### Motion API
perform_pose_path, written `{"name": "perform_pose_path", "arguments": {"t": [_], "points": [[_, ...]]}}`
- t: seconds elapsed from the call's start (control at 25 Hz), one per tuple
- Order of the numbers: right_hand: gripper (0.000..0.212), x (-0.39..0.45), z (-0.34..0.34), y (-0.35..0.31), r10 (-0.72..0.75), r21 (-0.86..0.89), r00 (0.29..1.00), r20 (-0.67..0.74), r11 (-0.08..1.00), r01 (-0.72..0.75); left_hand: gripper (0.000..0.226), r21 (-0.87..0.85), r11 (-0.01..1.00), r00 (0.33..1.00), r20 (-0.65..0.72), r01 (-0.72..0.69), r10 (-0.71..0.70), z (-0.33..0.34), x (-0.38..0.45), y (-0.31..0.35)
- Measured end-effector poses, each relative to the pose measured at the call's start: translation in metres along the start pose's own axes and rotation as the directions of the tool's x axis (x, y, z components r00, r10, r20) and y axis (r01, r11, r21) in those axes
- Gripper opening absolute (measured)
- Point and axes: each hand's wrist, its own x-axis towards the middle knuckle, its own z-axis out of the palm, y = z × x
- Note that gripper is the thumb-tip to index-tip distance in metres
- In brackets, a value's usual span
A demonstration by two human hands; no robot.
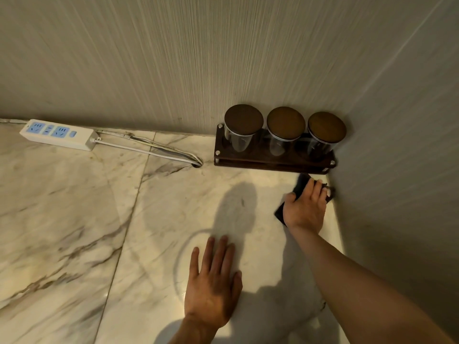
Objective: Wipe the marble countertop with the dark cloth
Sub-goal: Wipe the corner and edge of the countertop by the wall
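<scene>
- The dark cloth (301,185) lies flat on the marble countertop (74,219), at the far right, near the corner where the two walls meet.
- Most of the cloth is covered; one dark edge shows beyond the fingertips and another shows at the left of the wrist.
- The right hand (306,207) rests palm down on the cloth, with the forearm reaching in from the near right.
- The fingers (316,192) of the right hand are extended and held close together, pressing the cloth against the surface; the thumb lies out to the left.
- The fingertips at the right side are in shadow next to the right wall (397,170), and their exact state cannot be told.
- The left hand (214,281) lies flat on bare marble, nearer than the right hand and to its left, well apart from the cloth.
- The fingers of the left hand are straight and slightly spread, palm down, holding nothing.
- A faint curved mark (183,247) shows on the marble just left of the left hand.
- A dark wooden rack (270,163) stands just beyond the cloth, against the far wall, in the corner.
- Three glass jars (285,135) with round brown lids stand upright in a row in the rack.
- A white power strip (58,134) lies at the far left; its cable (149,151) runs right to a hole in the countertop.
</scene>
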Motion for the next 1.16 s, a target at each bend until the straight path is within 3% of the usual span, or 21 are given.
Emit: {"name": "perform_pose_path", "arguments": {"t": [0.16, 1.0, 1.16], "points": [[0.068, -0.008, 0.0, 0.005, 0.089, 0.015, 0.996, 0.004, 0.996, -0.089, 0.057, 0.014, 1.0, 0.999, 0.041, 0.021, -0.021, 0.001, 0.0, 0.0], [0.072, -0.12, 0.001, 0.063, 0.165, 0.092, 0.983, -0.08, 0.983, -0.157, 0.06, 0.075, 0.997, 0.997, 0.071, 0.021, -0.026, -0.001, 0.0, 0.001], [0.065, -0.144, -0.002, 0.071, 0.17, 0.11, 0.98, -0.099, 0.981, -0.159, 0.06, 0.068, 0.997, 0.997, 0.069, 0.019, -0.023, 0.0, 0.001, 0.0]]}}
